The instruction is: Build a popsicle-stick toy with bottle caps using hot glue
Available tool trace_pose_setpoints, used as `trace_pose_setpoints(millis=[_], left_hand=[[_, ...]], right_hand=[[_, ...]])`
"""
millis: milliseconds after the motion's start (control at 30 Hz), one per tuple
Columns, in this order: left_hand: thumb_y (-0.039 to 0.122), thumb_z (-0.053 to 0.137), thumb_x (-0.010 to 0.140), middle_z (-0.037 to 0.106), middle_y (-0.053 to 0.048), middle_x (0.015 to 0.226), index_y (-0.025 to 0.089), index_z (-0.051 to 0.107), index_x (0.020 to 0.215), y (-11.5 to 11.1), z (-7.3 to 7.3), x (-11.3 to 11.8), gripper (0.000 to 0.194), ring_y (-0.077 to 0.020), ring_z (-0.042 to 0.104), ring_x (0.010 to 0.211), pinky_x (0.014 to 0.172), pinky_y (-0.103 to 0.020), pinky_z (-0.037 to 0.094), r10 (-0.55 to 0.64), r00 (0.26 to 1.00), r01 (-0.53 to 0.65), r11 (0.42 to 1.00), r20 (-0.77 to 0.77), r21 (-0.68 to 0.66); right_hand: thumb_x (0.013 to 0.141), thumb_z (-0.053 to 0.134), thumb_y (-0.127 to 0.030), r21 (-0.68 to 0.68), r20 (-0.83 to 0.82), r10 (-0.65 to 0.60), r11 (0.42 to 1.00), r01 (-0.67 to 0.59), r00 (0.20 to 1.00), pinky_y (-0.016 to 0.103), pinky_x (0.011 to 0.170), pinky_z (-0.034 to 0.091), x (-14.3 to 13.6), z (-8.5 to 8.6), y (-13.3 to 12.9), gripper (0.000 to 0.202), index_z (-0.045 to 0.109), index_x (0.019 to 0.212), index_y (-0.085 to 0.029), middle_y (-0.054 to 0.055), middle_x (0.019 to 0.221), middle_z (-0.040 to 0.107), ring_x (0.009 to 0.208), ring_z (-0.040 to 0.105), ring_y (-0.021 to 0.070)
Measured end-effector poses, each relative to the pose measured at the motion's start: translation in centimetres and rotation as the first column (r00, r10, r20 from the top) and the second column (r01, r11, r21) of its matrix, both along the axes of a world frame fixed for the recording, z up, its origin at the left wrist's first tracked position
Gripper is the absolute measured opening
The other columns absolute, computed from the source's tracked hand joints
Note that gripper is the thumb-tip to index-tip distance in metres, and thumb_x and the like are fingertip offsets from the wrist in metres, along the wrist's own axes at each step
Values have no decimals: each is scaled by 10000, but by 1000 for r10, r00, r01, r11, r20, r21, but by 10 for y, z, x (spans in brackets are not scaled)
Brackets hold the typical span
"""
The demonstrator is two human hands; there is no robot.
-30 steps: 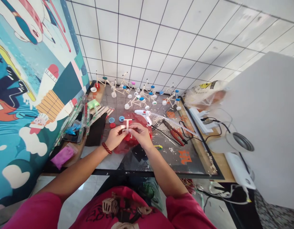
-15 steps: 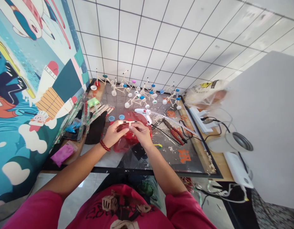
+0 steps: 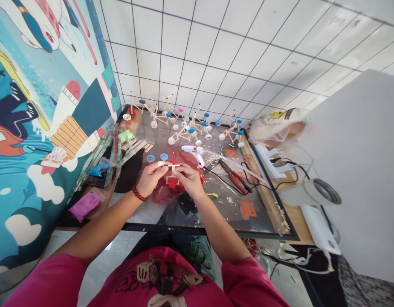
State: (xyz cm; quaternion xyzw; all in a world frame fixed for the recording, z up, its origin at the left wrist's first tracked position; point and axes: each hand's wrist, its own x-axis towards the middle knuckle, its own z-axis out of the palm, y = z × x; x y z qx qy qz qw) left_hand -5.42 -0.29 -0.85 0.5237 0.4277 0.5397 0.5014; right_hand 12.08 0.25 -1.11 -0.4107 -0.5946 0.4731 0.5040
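Both hands meet above a red plastic sheet on the dark glass table. Between them is a small wooden stick piece, a light crossbar with black ends and a short stem below. My left hand pinches the crossbar near its left end. My right hand pinches it at the right, with fingertips by the stem. Below the fingers, a red object with pale sticks lies on the sheet. A white glue gun rests just beyond my right hand.
Several stick models with bottle-cap wheels stand at the back. Two blue caps lie before them. Pliers, cables and scraps are at right; a pink bag and packaged strips are at left. A lamp leans in from the right.
My left thumb has risen toward the crossbar. The stem and the red object with pale sticks beneath the hands now show more clearly. The whole view has shifted slightly.
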Motion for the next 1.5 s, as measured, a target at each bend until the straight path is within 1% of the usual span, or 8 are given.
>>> trace_pose_setpoints(millis=[133,333,533,667,933,1167,1300,1500], left_hand=[[430,708,826,733,-21,867,194,783,945,0,0,0,274,-183,644,833,816,-298,491,-3,1000,4,1000,20,0],[335,804,734,709,-78,1155,216,678,1192,0,3,7,490,-237,653,1061,897,-364,522,-146,962,173,979,231,-103],[351,794,738,715,-89,1202,194,705,1141,-1,-7,17,441,-259,655,1114,995,-412,488,-267,953,287,948,142,-139],[439,720,810,747,-80,1126,193,755,1062,-1,-16,17,353,-252,667,1085,1004,-389,477,-202,978,206,972,51,-112],[467,817,696,761,-55,865,168,747,994,4,-11,14,428,-176,697,742,719,-305,556,-61,952,153,943,300,-294],[464,725,800,761,-76,1044,184,752,1040,5,-14,11,370,-243,679,1035,977,-381,493,-146,986,153,984,83,-94],[455,695,822,733,-82,1149,187,725,1084,5,-19,12,376,-258,650,1113,1027,-400,461,-175,985,174,983,-13,-59],[312,836,679,643,-120,1311,192,585,1301,-2,-19,18,681,-278,609,1201,1044,-410,461,-122,990,124,992,-68,24]], right_hand=[[780,760,-434,8,-15,7,1000,-7,1000,367,890,512,0,0,0,161,782,828,-282,37,930,692,881,650,199],[759,767,-453,-37,-109,-73,997,70,991,392,949,506,-2,-1,2,180,777,815,-282,35,936,715,949,654,214],[687,809,-434,-139,-240,-199,976,170,950,395,950,505,-2,-3,7,201,762,755,-251,28,926,723,943,657,208],[714,789,-451,-91,-152,-178,982,166,972,401,966,504,-2,-3,6,211,776,786,-253,37,934,738,973,663,221],[767,737,-490,-115,-43,-111,988,106,993,377,879,548,-3,-8,4,339,759,1005,-250,54,980,764,918,699,222],[752,751,-492,-121,-139,-150,984,134,979,384,893,538,1,-3,6,331,752,977,-249,38,958,761,900,691,218],[758,760,-428,-9,-36,-116,993,115,993,356,869,521,4,-2,6,180,770,808,-255,27,848,726,856,663,201],[746,763,-388,5,8,-147,989,147,989,304,743,512,-3,-11,3,166,719,746,-229,15,792,667,766,632,172]])
